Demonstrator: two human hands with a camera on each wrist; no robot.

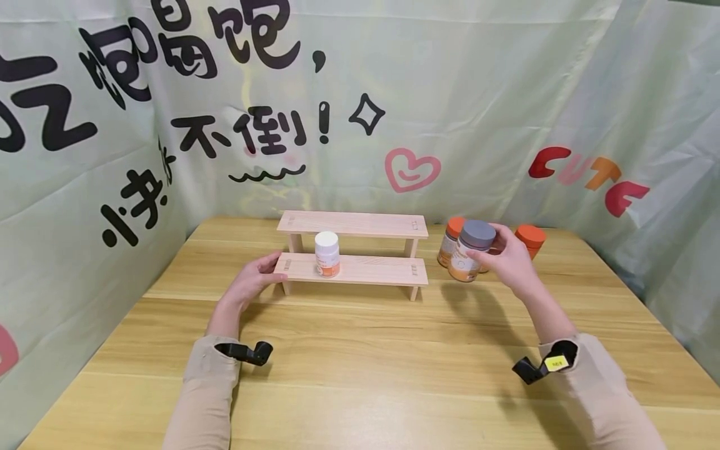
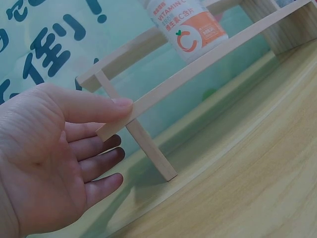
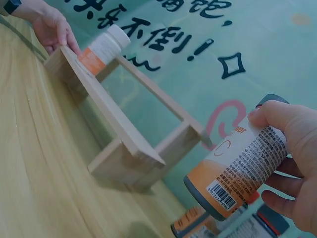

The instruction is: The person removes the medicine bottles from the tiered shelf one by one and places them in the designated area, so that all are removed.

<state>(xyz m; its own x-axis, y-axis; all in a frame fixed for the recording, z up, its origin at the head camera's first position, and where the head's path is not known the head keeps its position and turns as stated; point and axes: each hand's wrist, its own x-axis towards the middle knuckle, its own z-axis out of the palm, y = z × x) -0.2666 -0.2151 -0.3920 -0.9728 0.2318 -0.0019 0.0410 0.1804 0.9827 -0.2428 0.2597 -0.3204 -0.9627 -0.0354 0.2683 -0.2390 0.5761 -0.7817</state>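
My right hand [image 1: 509,259] grips the grey-lidded orange-and-white plastic bottle [image 1: 471,250] by its sides, lifted near the table's [image 1: 360,350] far right corner; it seems light, rigid and slick. My left hand's [image 1: 255,278] straight fingers touch the two-tier wooden shelf's [image 1: 354,269] left end.

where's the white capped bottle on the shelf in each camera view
Head: white-capped bottle stands on the lower tier, left of centre.
Left wrist: top centre, cap cut off.
Right wrist: upper left, tilted in frame.
Shared landmark: wooden shelf, left hand touching its end.

"VITAMIN C" on white-capped bottle [image 2: 190,25]; "CUTE", seemingly, on backdrop [image 1: 587,175].
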